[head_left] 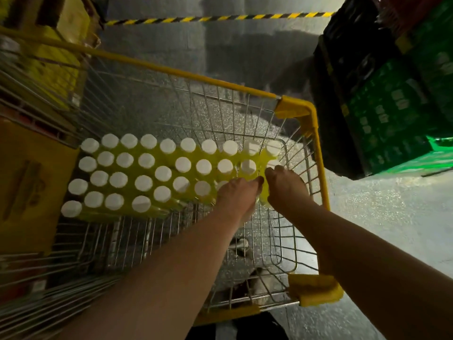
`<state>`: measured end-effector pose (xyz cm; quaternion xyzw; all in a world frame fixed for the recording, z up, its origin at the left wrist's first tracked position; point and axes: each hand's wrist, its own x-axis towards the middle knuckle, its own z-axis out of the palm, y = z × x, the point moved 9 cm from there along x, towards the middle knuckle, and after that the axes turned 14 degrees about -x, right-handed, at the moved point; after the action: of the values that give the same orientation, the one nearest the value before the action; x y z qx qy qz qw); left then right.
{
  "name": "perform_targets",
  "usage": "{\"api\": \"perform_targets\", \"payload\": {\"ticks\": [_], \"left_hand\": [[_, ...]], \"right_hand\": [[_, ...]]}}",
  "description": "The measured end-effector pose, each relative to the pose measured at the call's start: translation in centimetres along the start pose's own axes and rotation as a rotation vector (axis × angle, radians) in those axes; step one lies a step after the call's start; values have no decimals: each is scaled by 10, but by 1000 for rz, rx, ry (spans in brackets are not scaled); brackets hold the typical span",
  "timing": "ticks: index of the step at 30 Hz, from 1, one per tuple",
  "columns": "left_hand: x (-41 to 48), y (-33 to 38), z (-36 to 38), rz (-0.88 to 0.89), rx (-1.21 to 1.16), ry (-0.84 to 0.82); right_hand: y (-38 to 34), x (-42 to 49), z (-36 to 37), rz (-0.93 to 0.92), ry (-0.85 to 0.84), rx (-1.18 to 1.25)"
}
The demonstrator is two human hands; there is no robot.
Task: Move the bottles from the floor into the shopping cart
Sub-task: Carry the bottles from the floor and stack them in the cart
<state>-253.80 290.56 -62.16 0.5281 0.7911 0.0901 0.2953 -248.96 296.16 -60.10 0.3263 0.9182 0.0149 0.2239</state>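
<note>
Looked down at a grey, speckled floor [380, 217]. Saw a big wire cart [318, 153] with a yellow rim standing on it. Saw green crates [392, 114] piled up past the far right corner of the cart, and a yellow box [24, 182] just beside the left wall of the cart. Found lots of bottles [147, 168] inside the cart, yellow with round white caps, all standing up. Found them packed tight in rows along the far part of the cart, from the left wall over to the right wall. Had both bare arms down inside the cart, at the right end of the rows. Had the left hand [239, 195] curled down over the top of one of the bottles, holding it. Had the right hand [286, 185] curled over the top of another one just beside it, near the right wall, holding that too. Held the two hands close together, fingertips nearly touching. Spotted a thin stripe of yellow and black tape [220, 18] far off across the floor.
</note>
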Motion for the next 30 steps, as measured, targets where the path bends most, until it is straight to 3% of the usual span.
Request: {"api": "perform_targets", "payload": {"ticks": [4, 16, 27, 30], "left_hand": [[10, -9, 8, -88, -21, 10], [26, -19, 40, -138, 5, -62], [22, -21, 40, -95, -44, -74], [11, -21, 34, -72, -123, 9]], "right_hand": [[-4, 9, 6, -10, 28, 33], [-3, 17, 41, 7, -4, 111], [7, 15, 48, 96, -4, 170], [9, 12, 46, 94, -39, 184]]}}
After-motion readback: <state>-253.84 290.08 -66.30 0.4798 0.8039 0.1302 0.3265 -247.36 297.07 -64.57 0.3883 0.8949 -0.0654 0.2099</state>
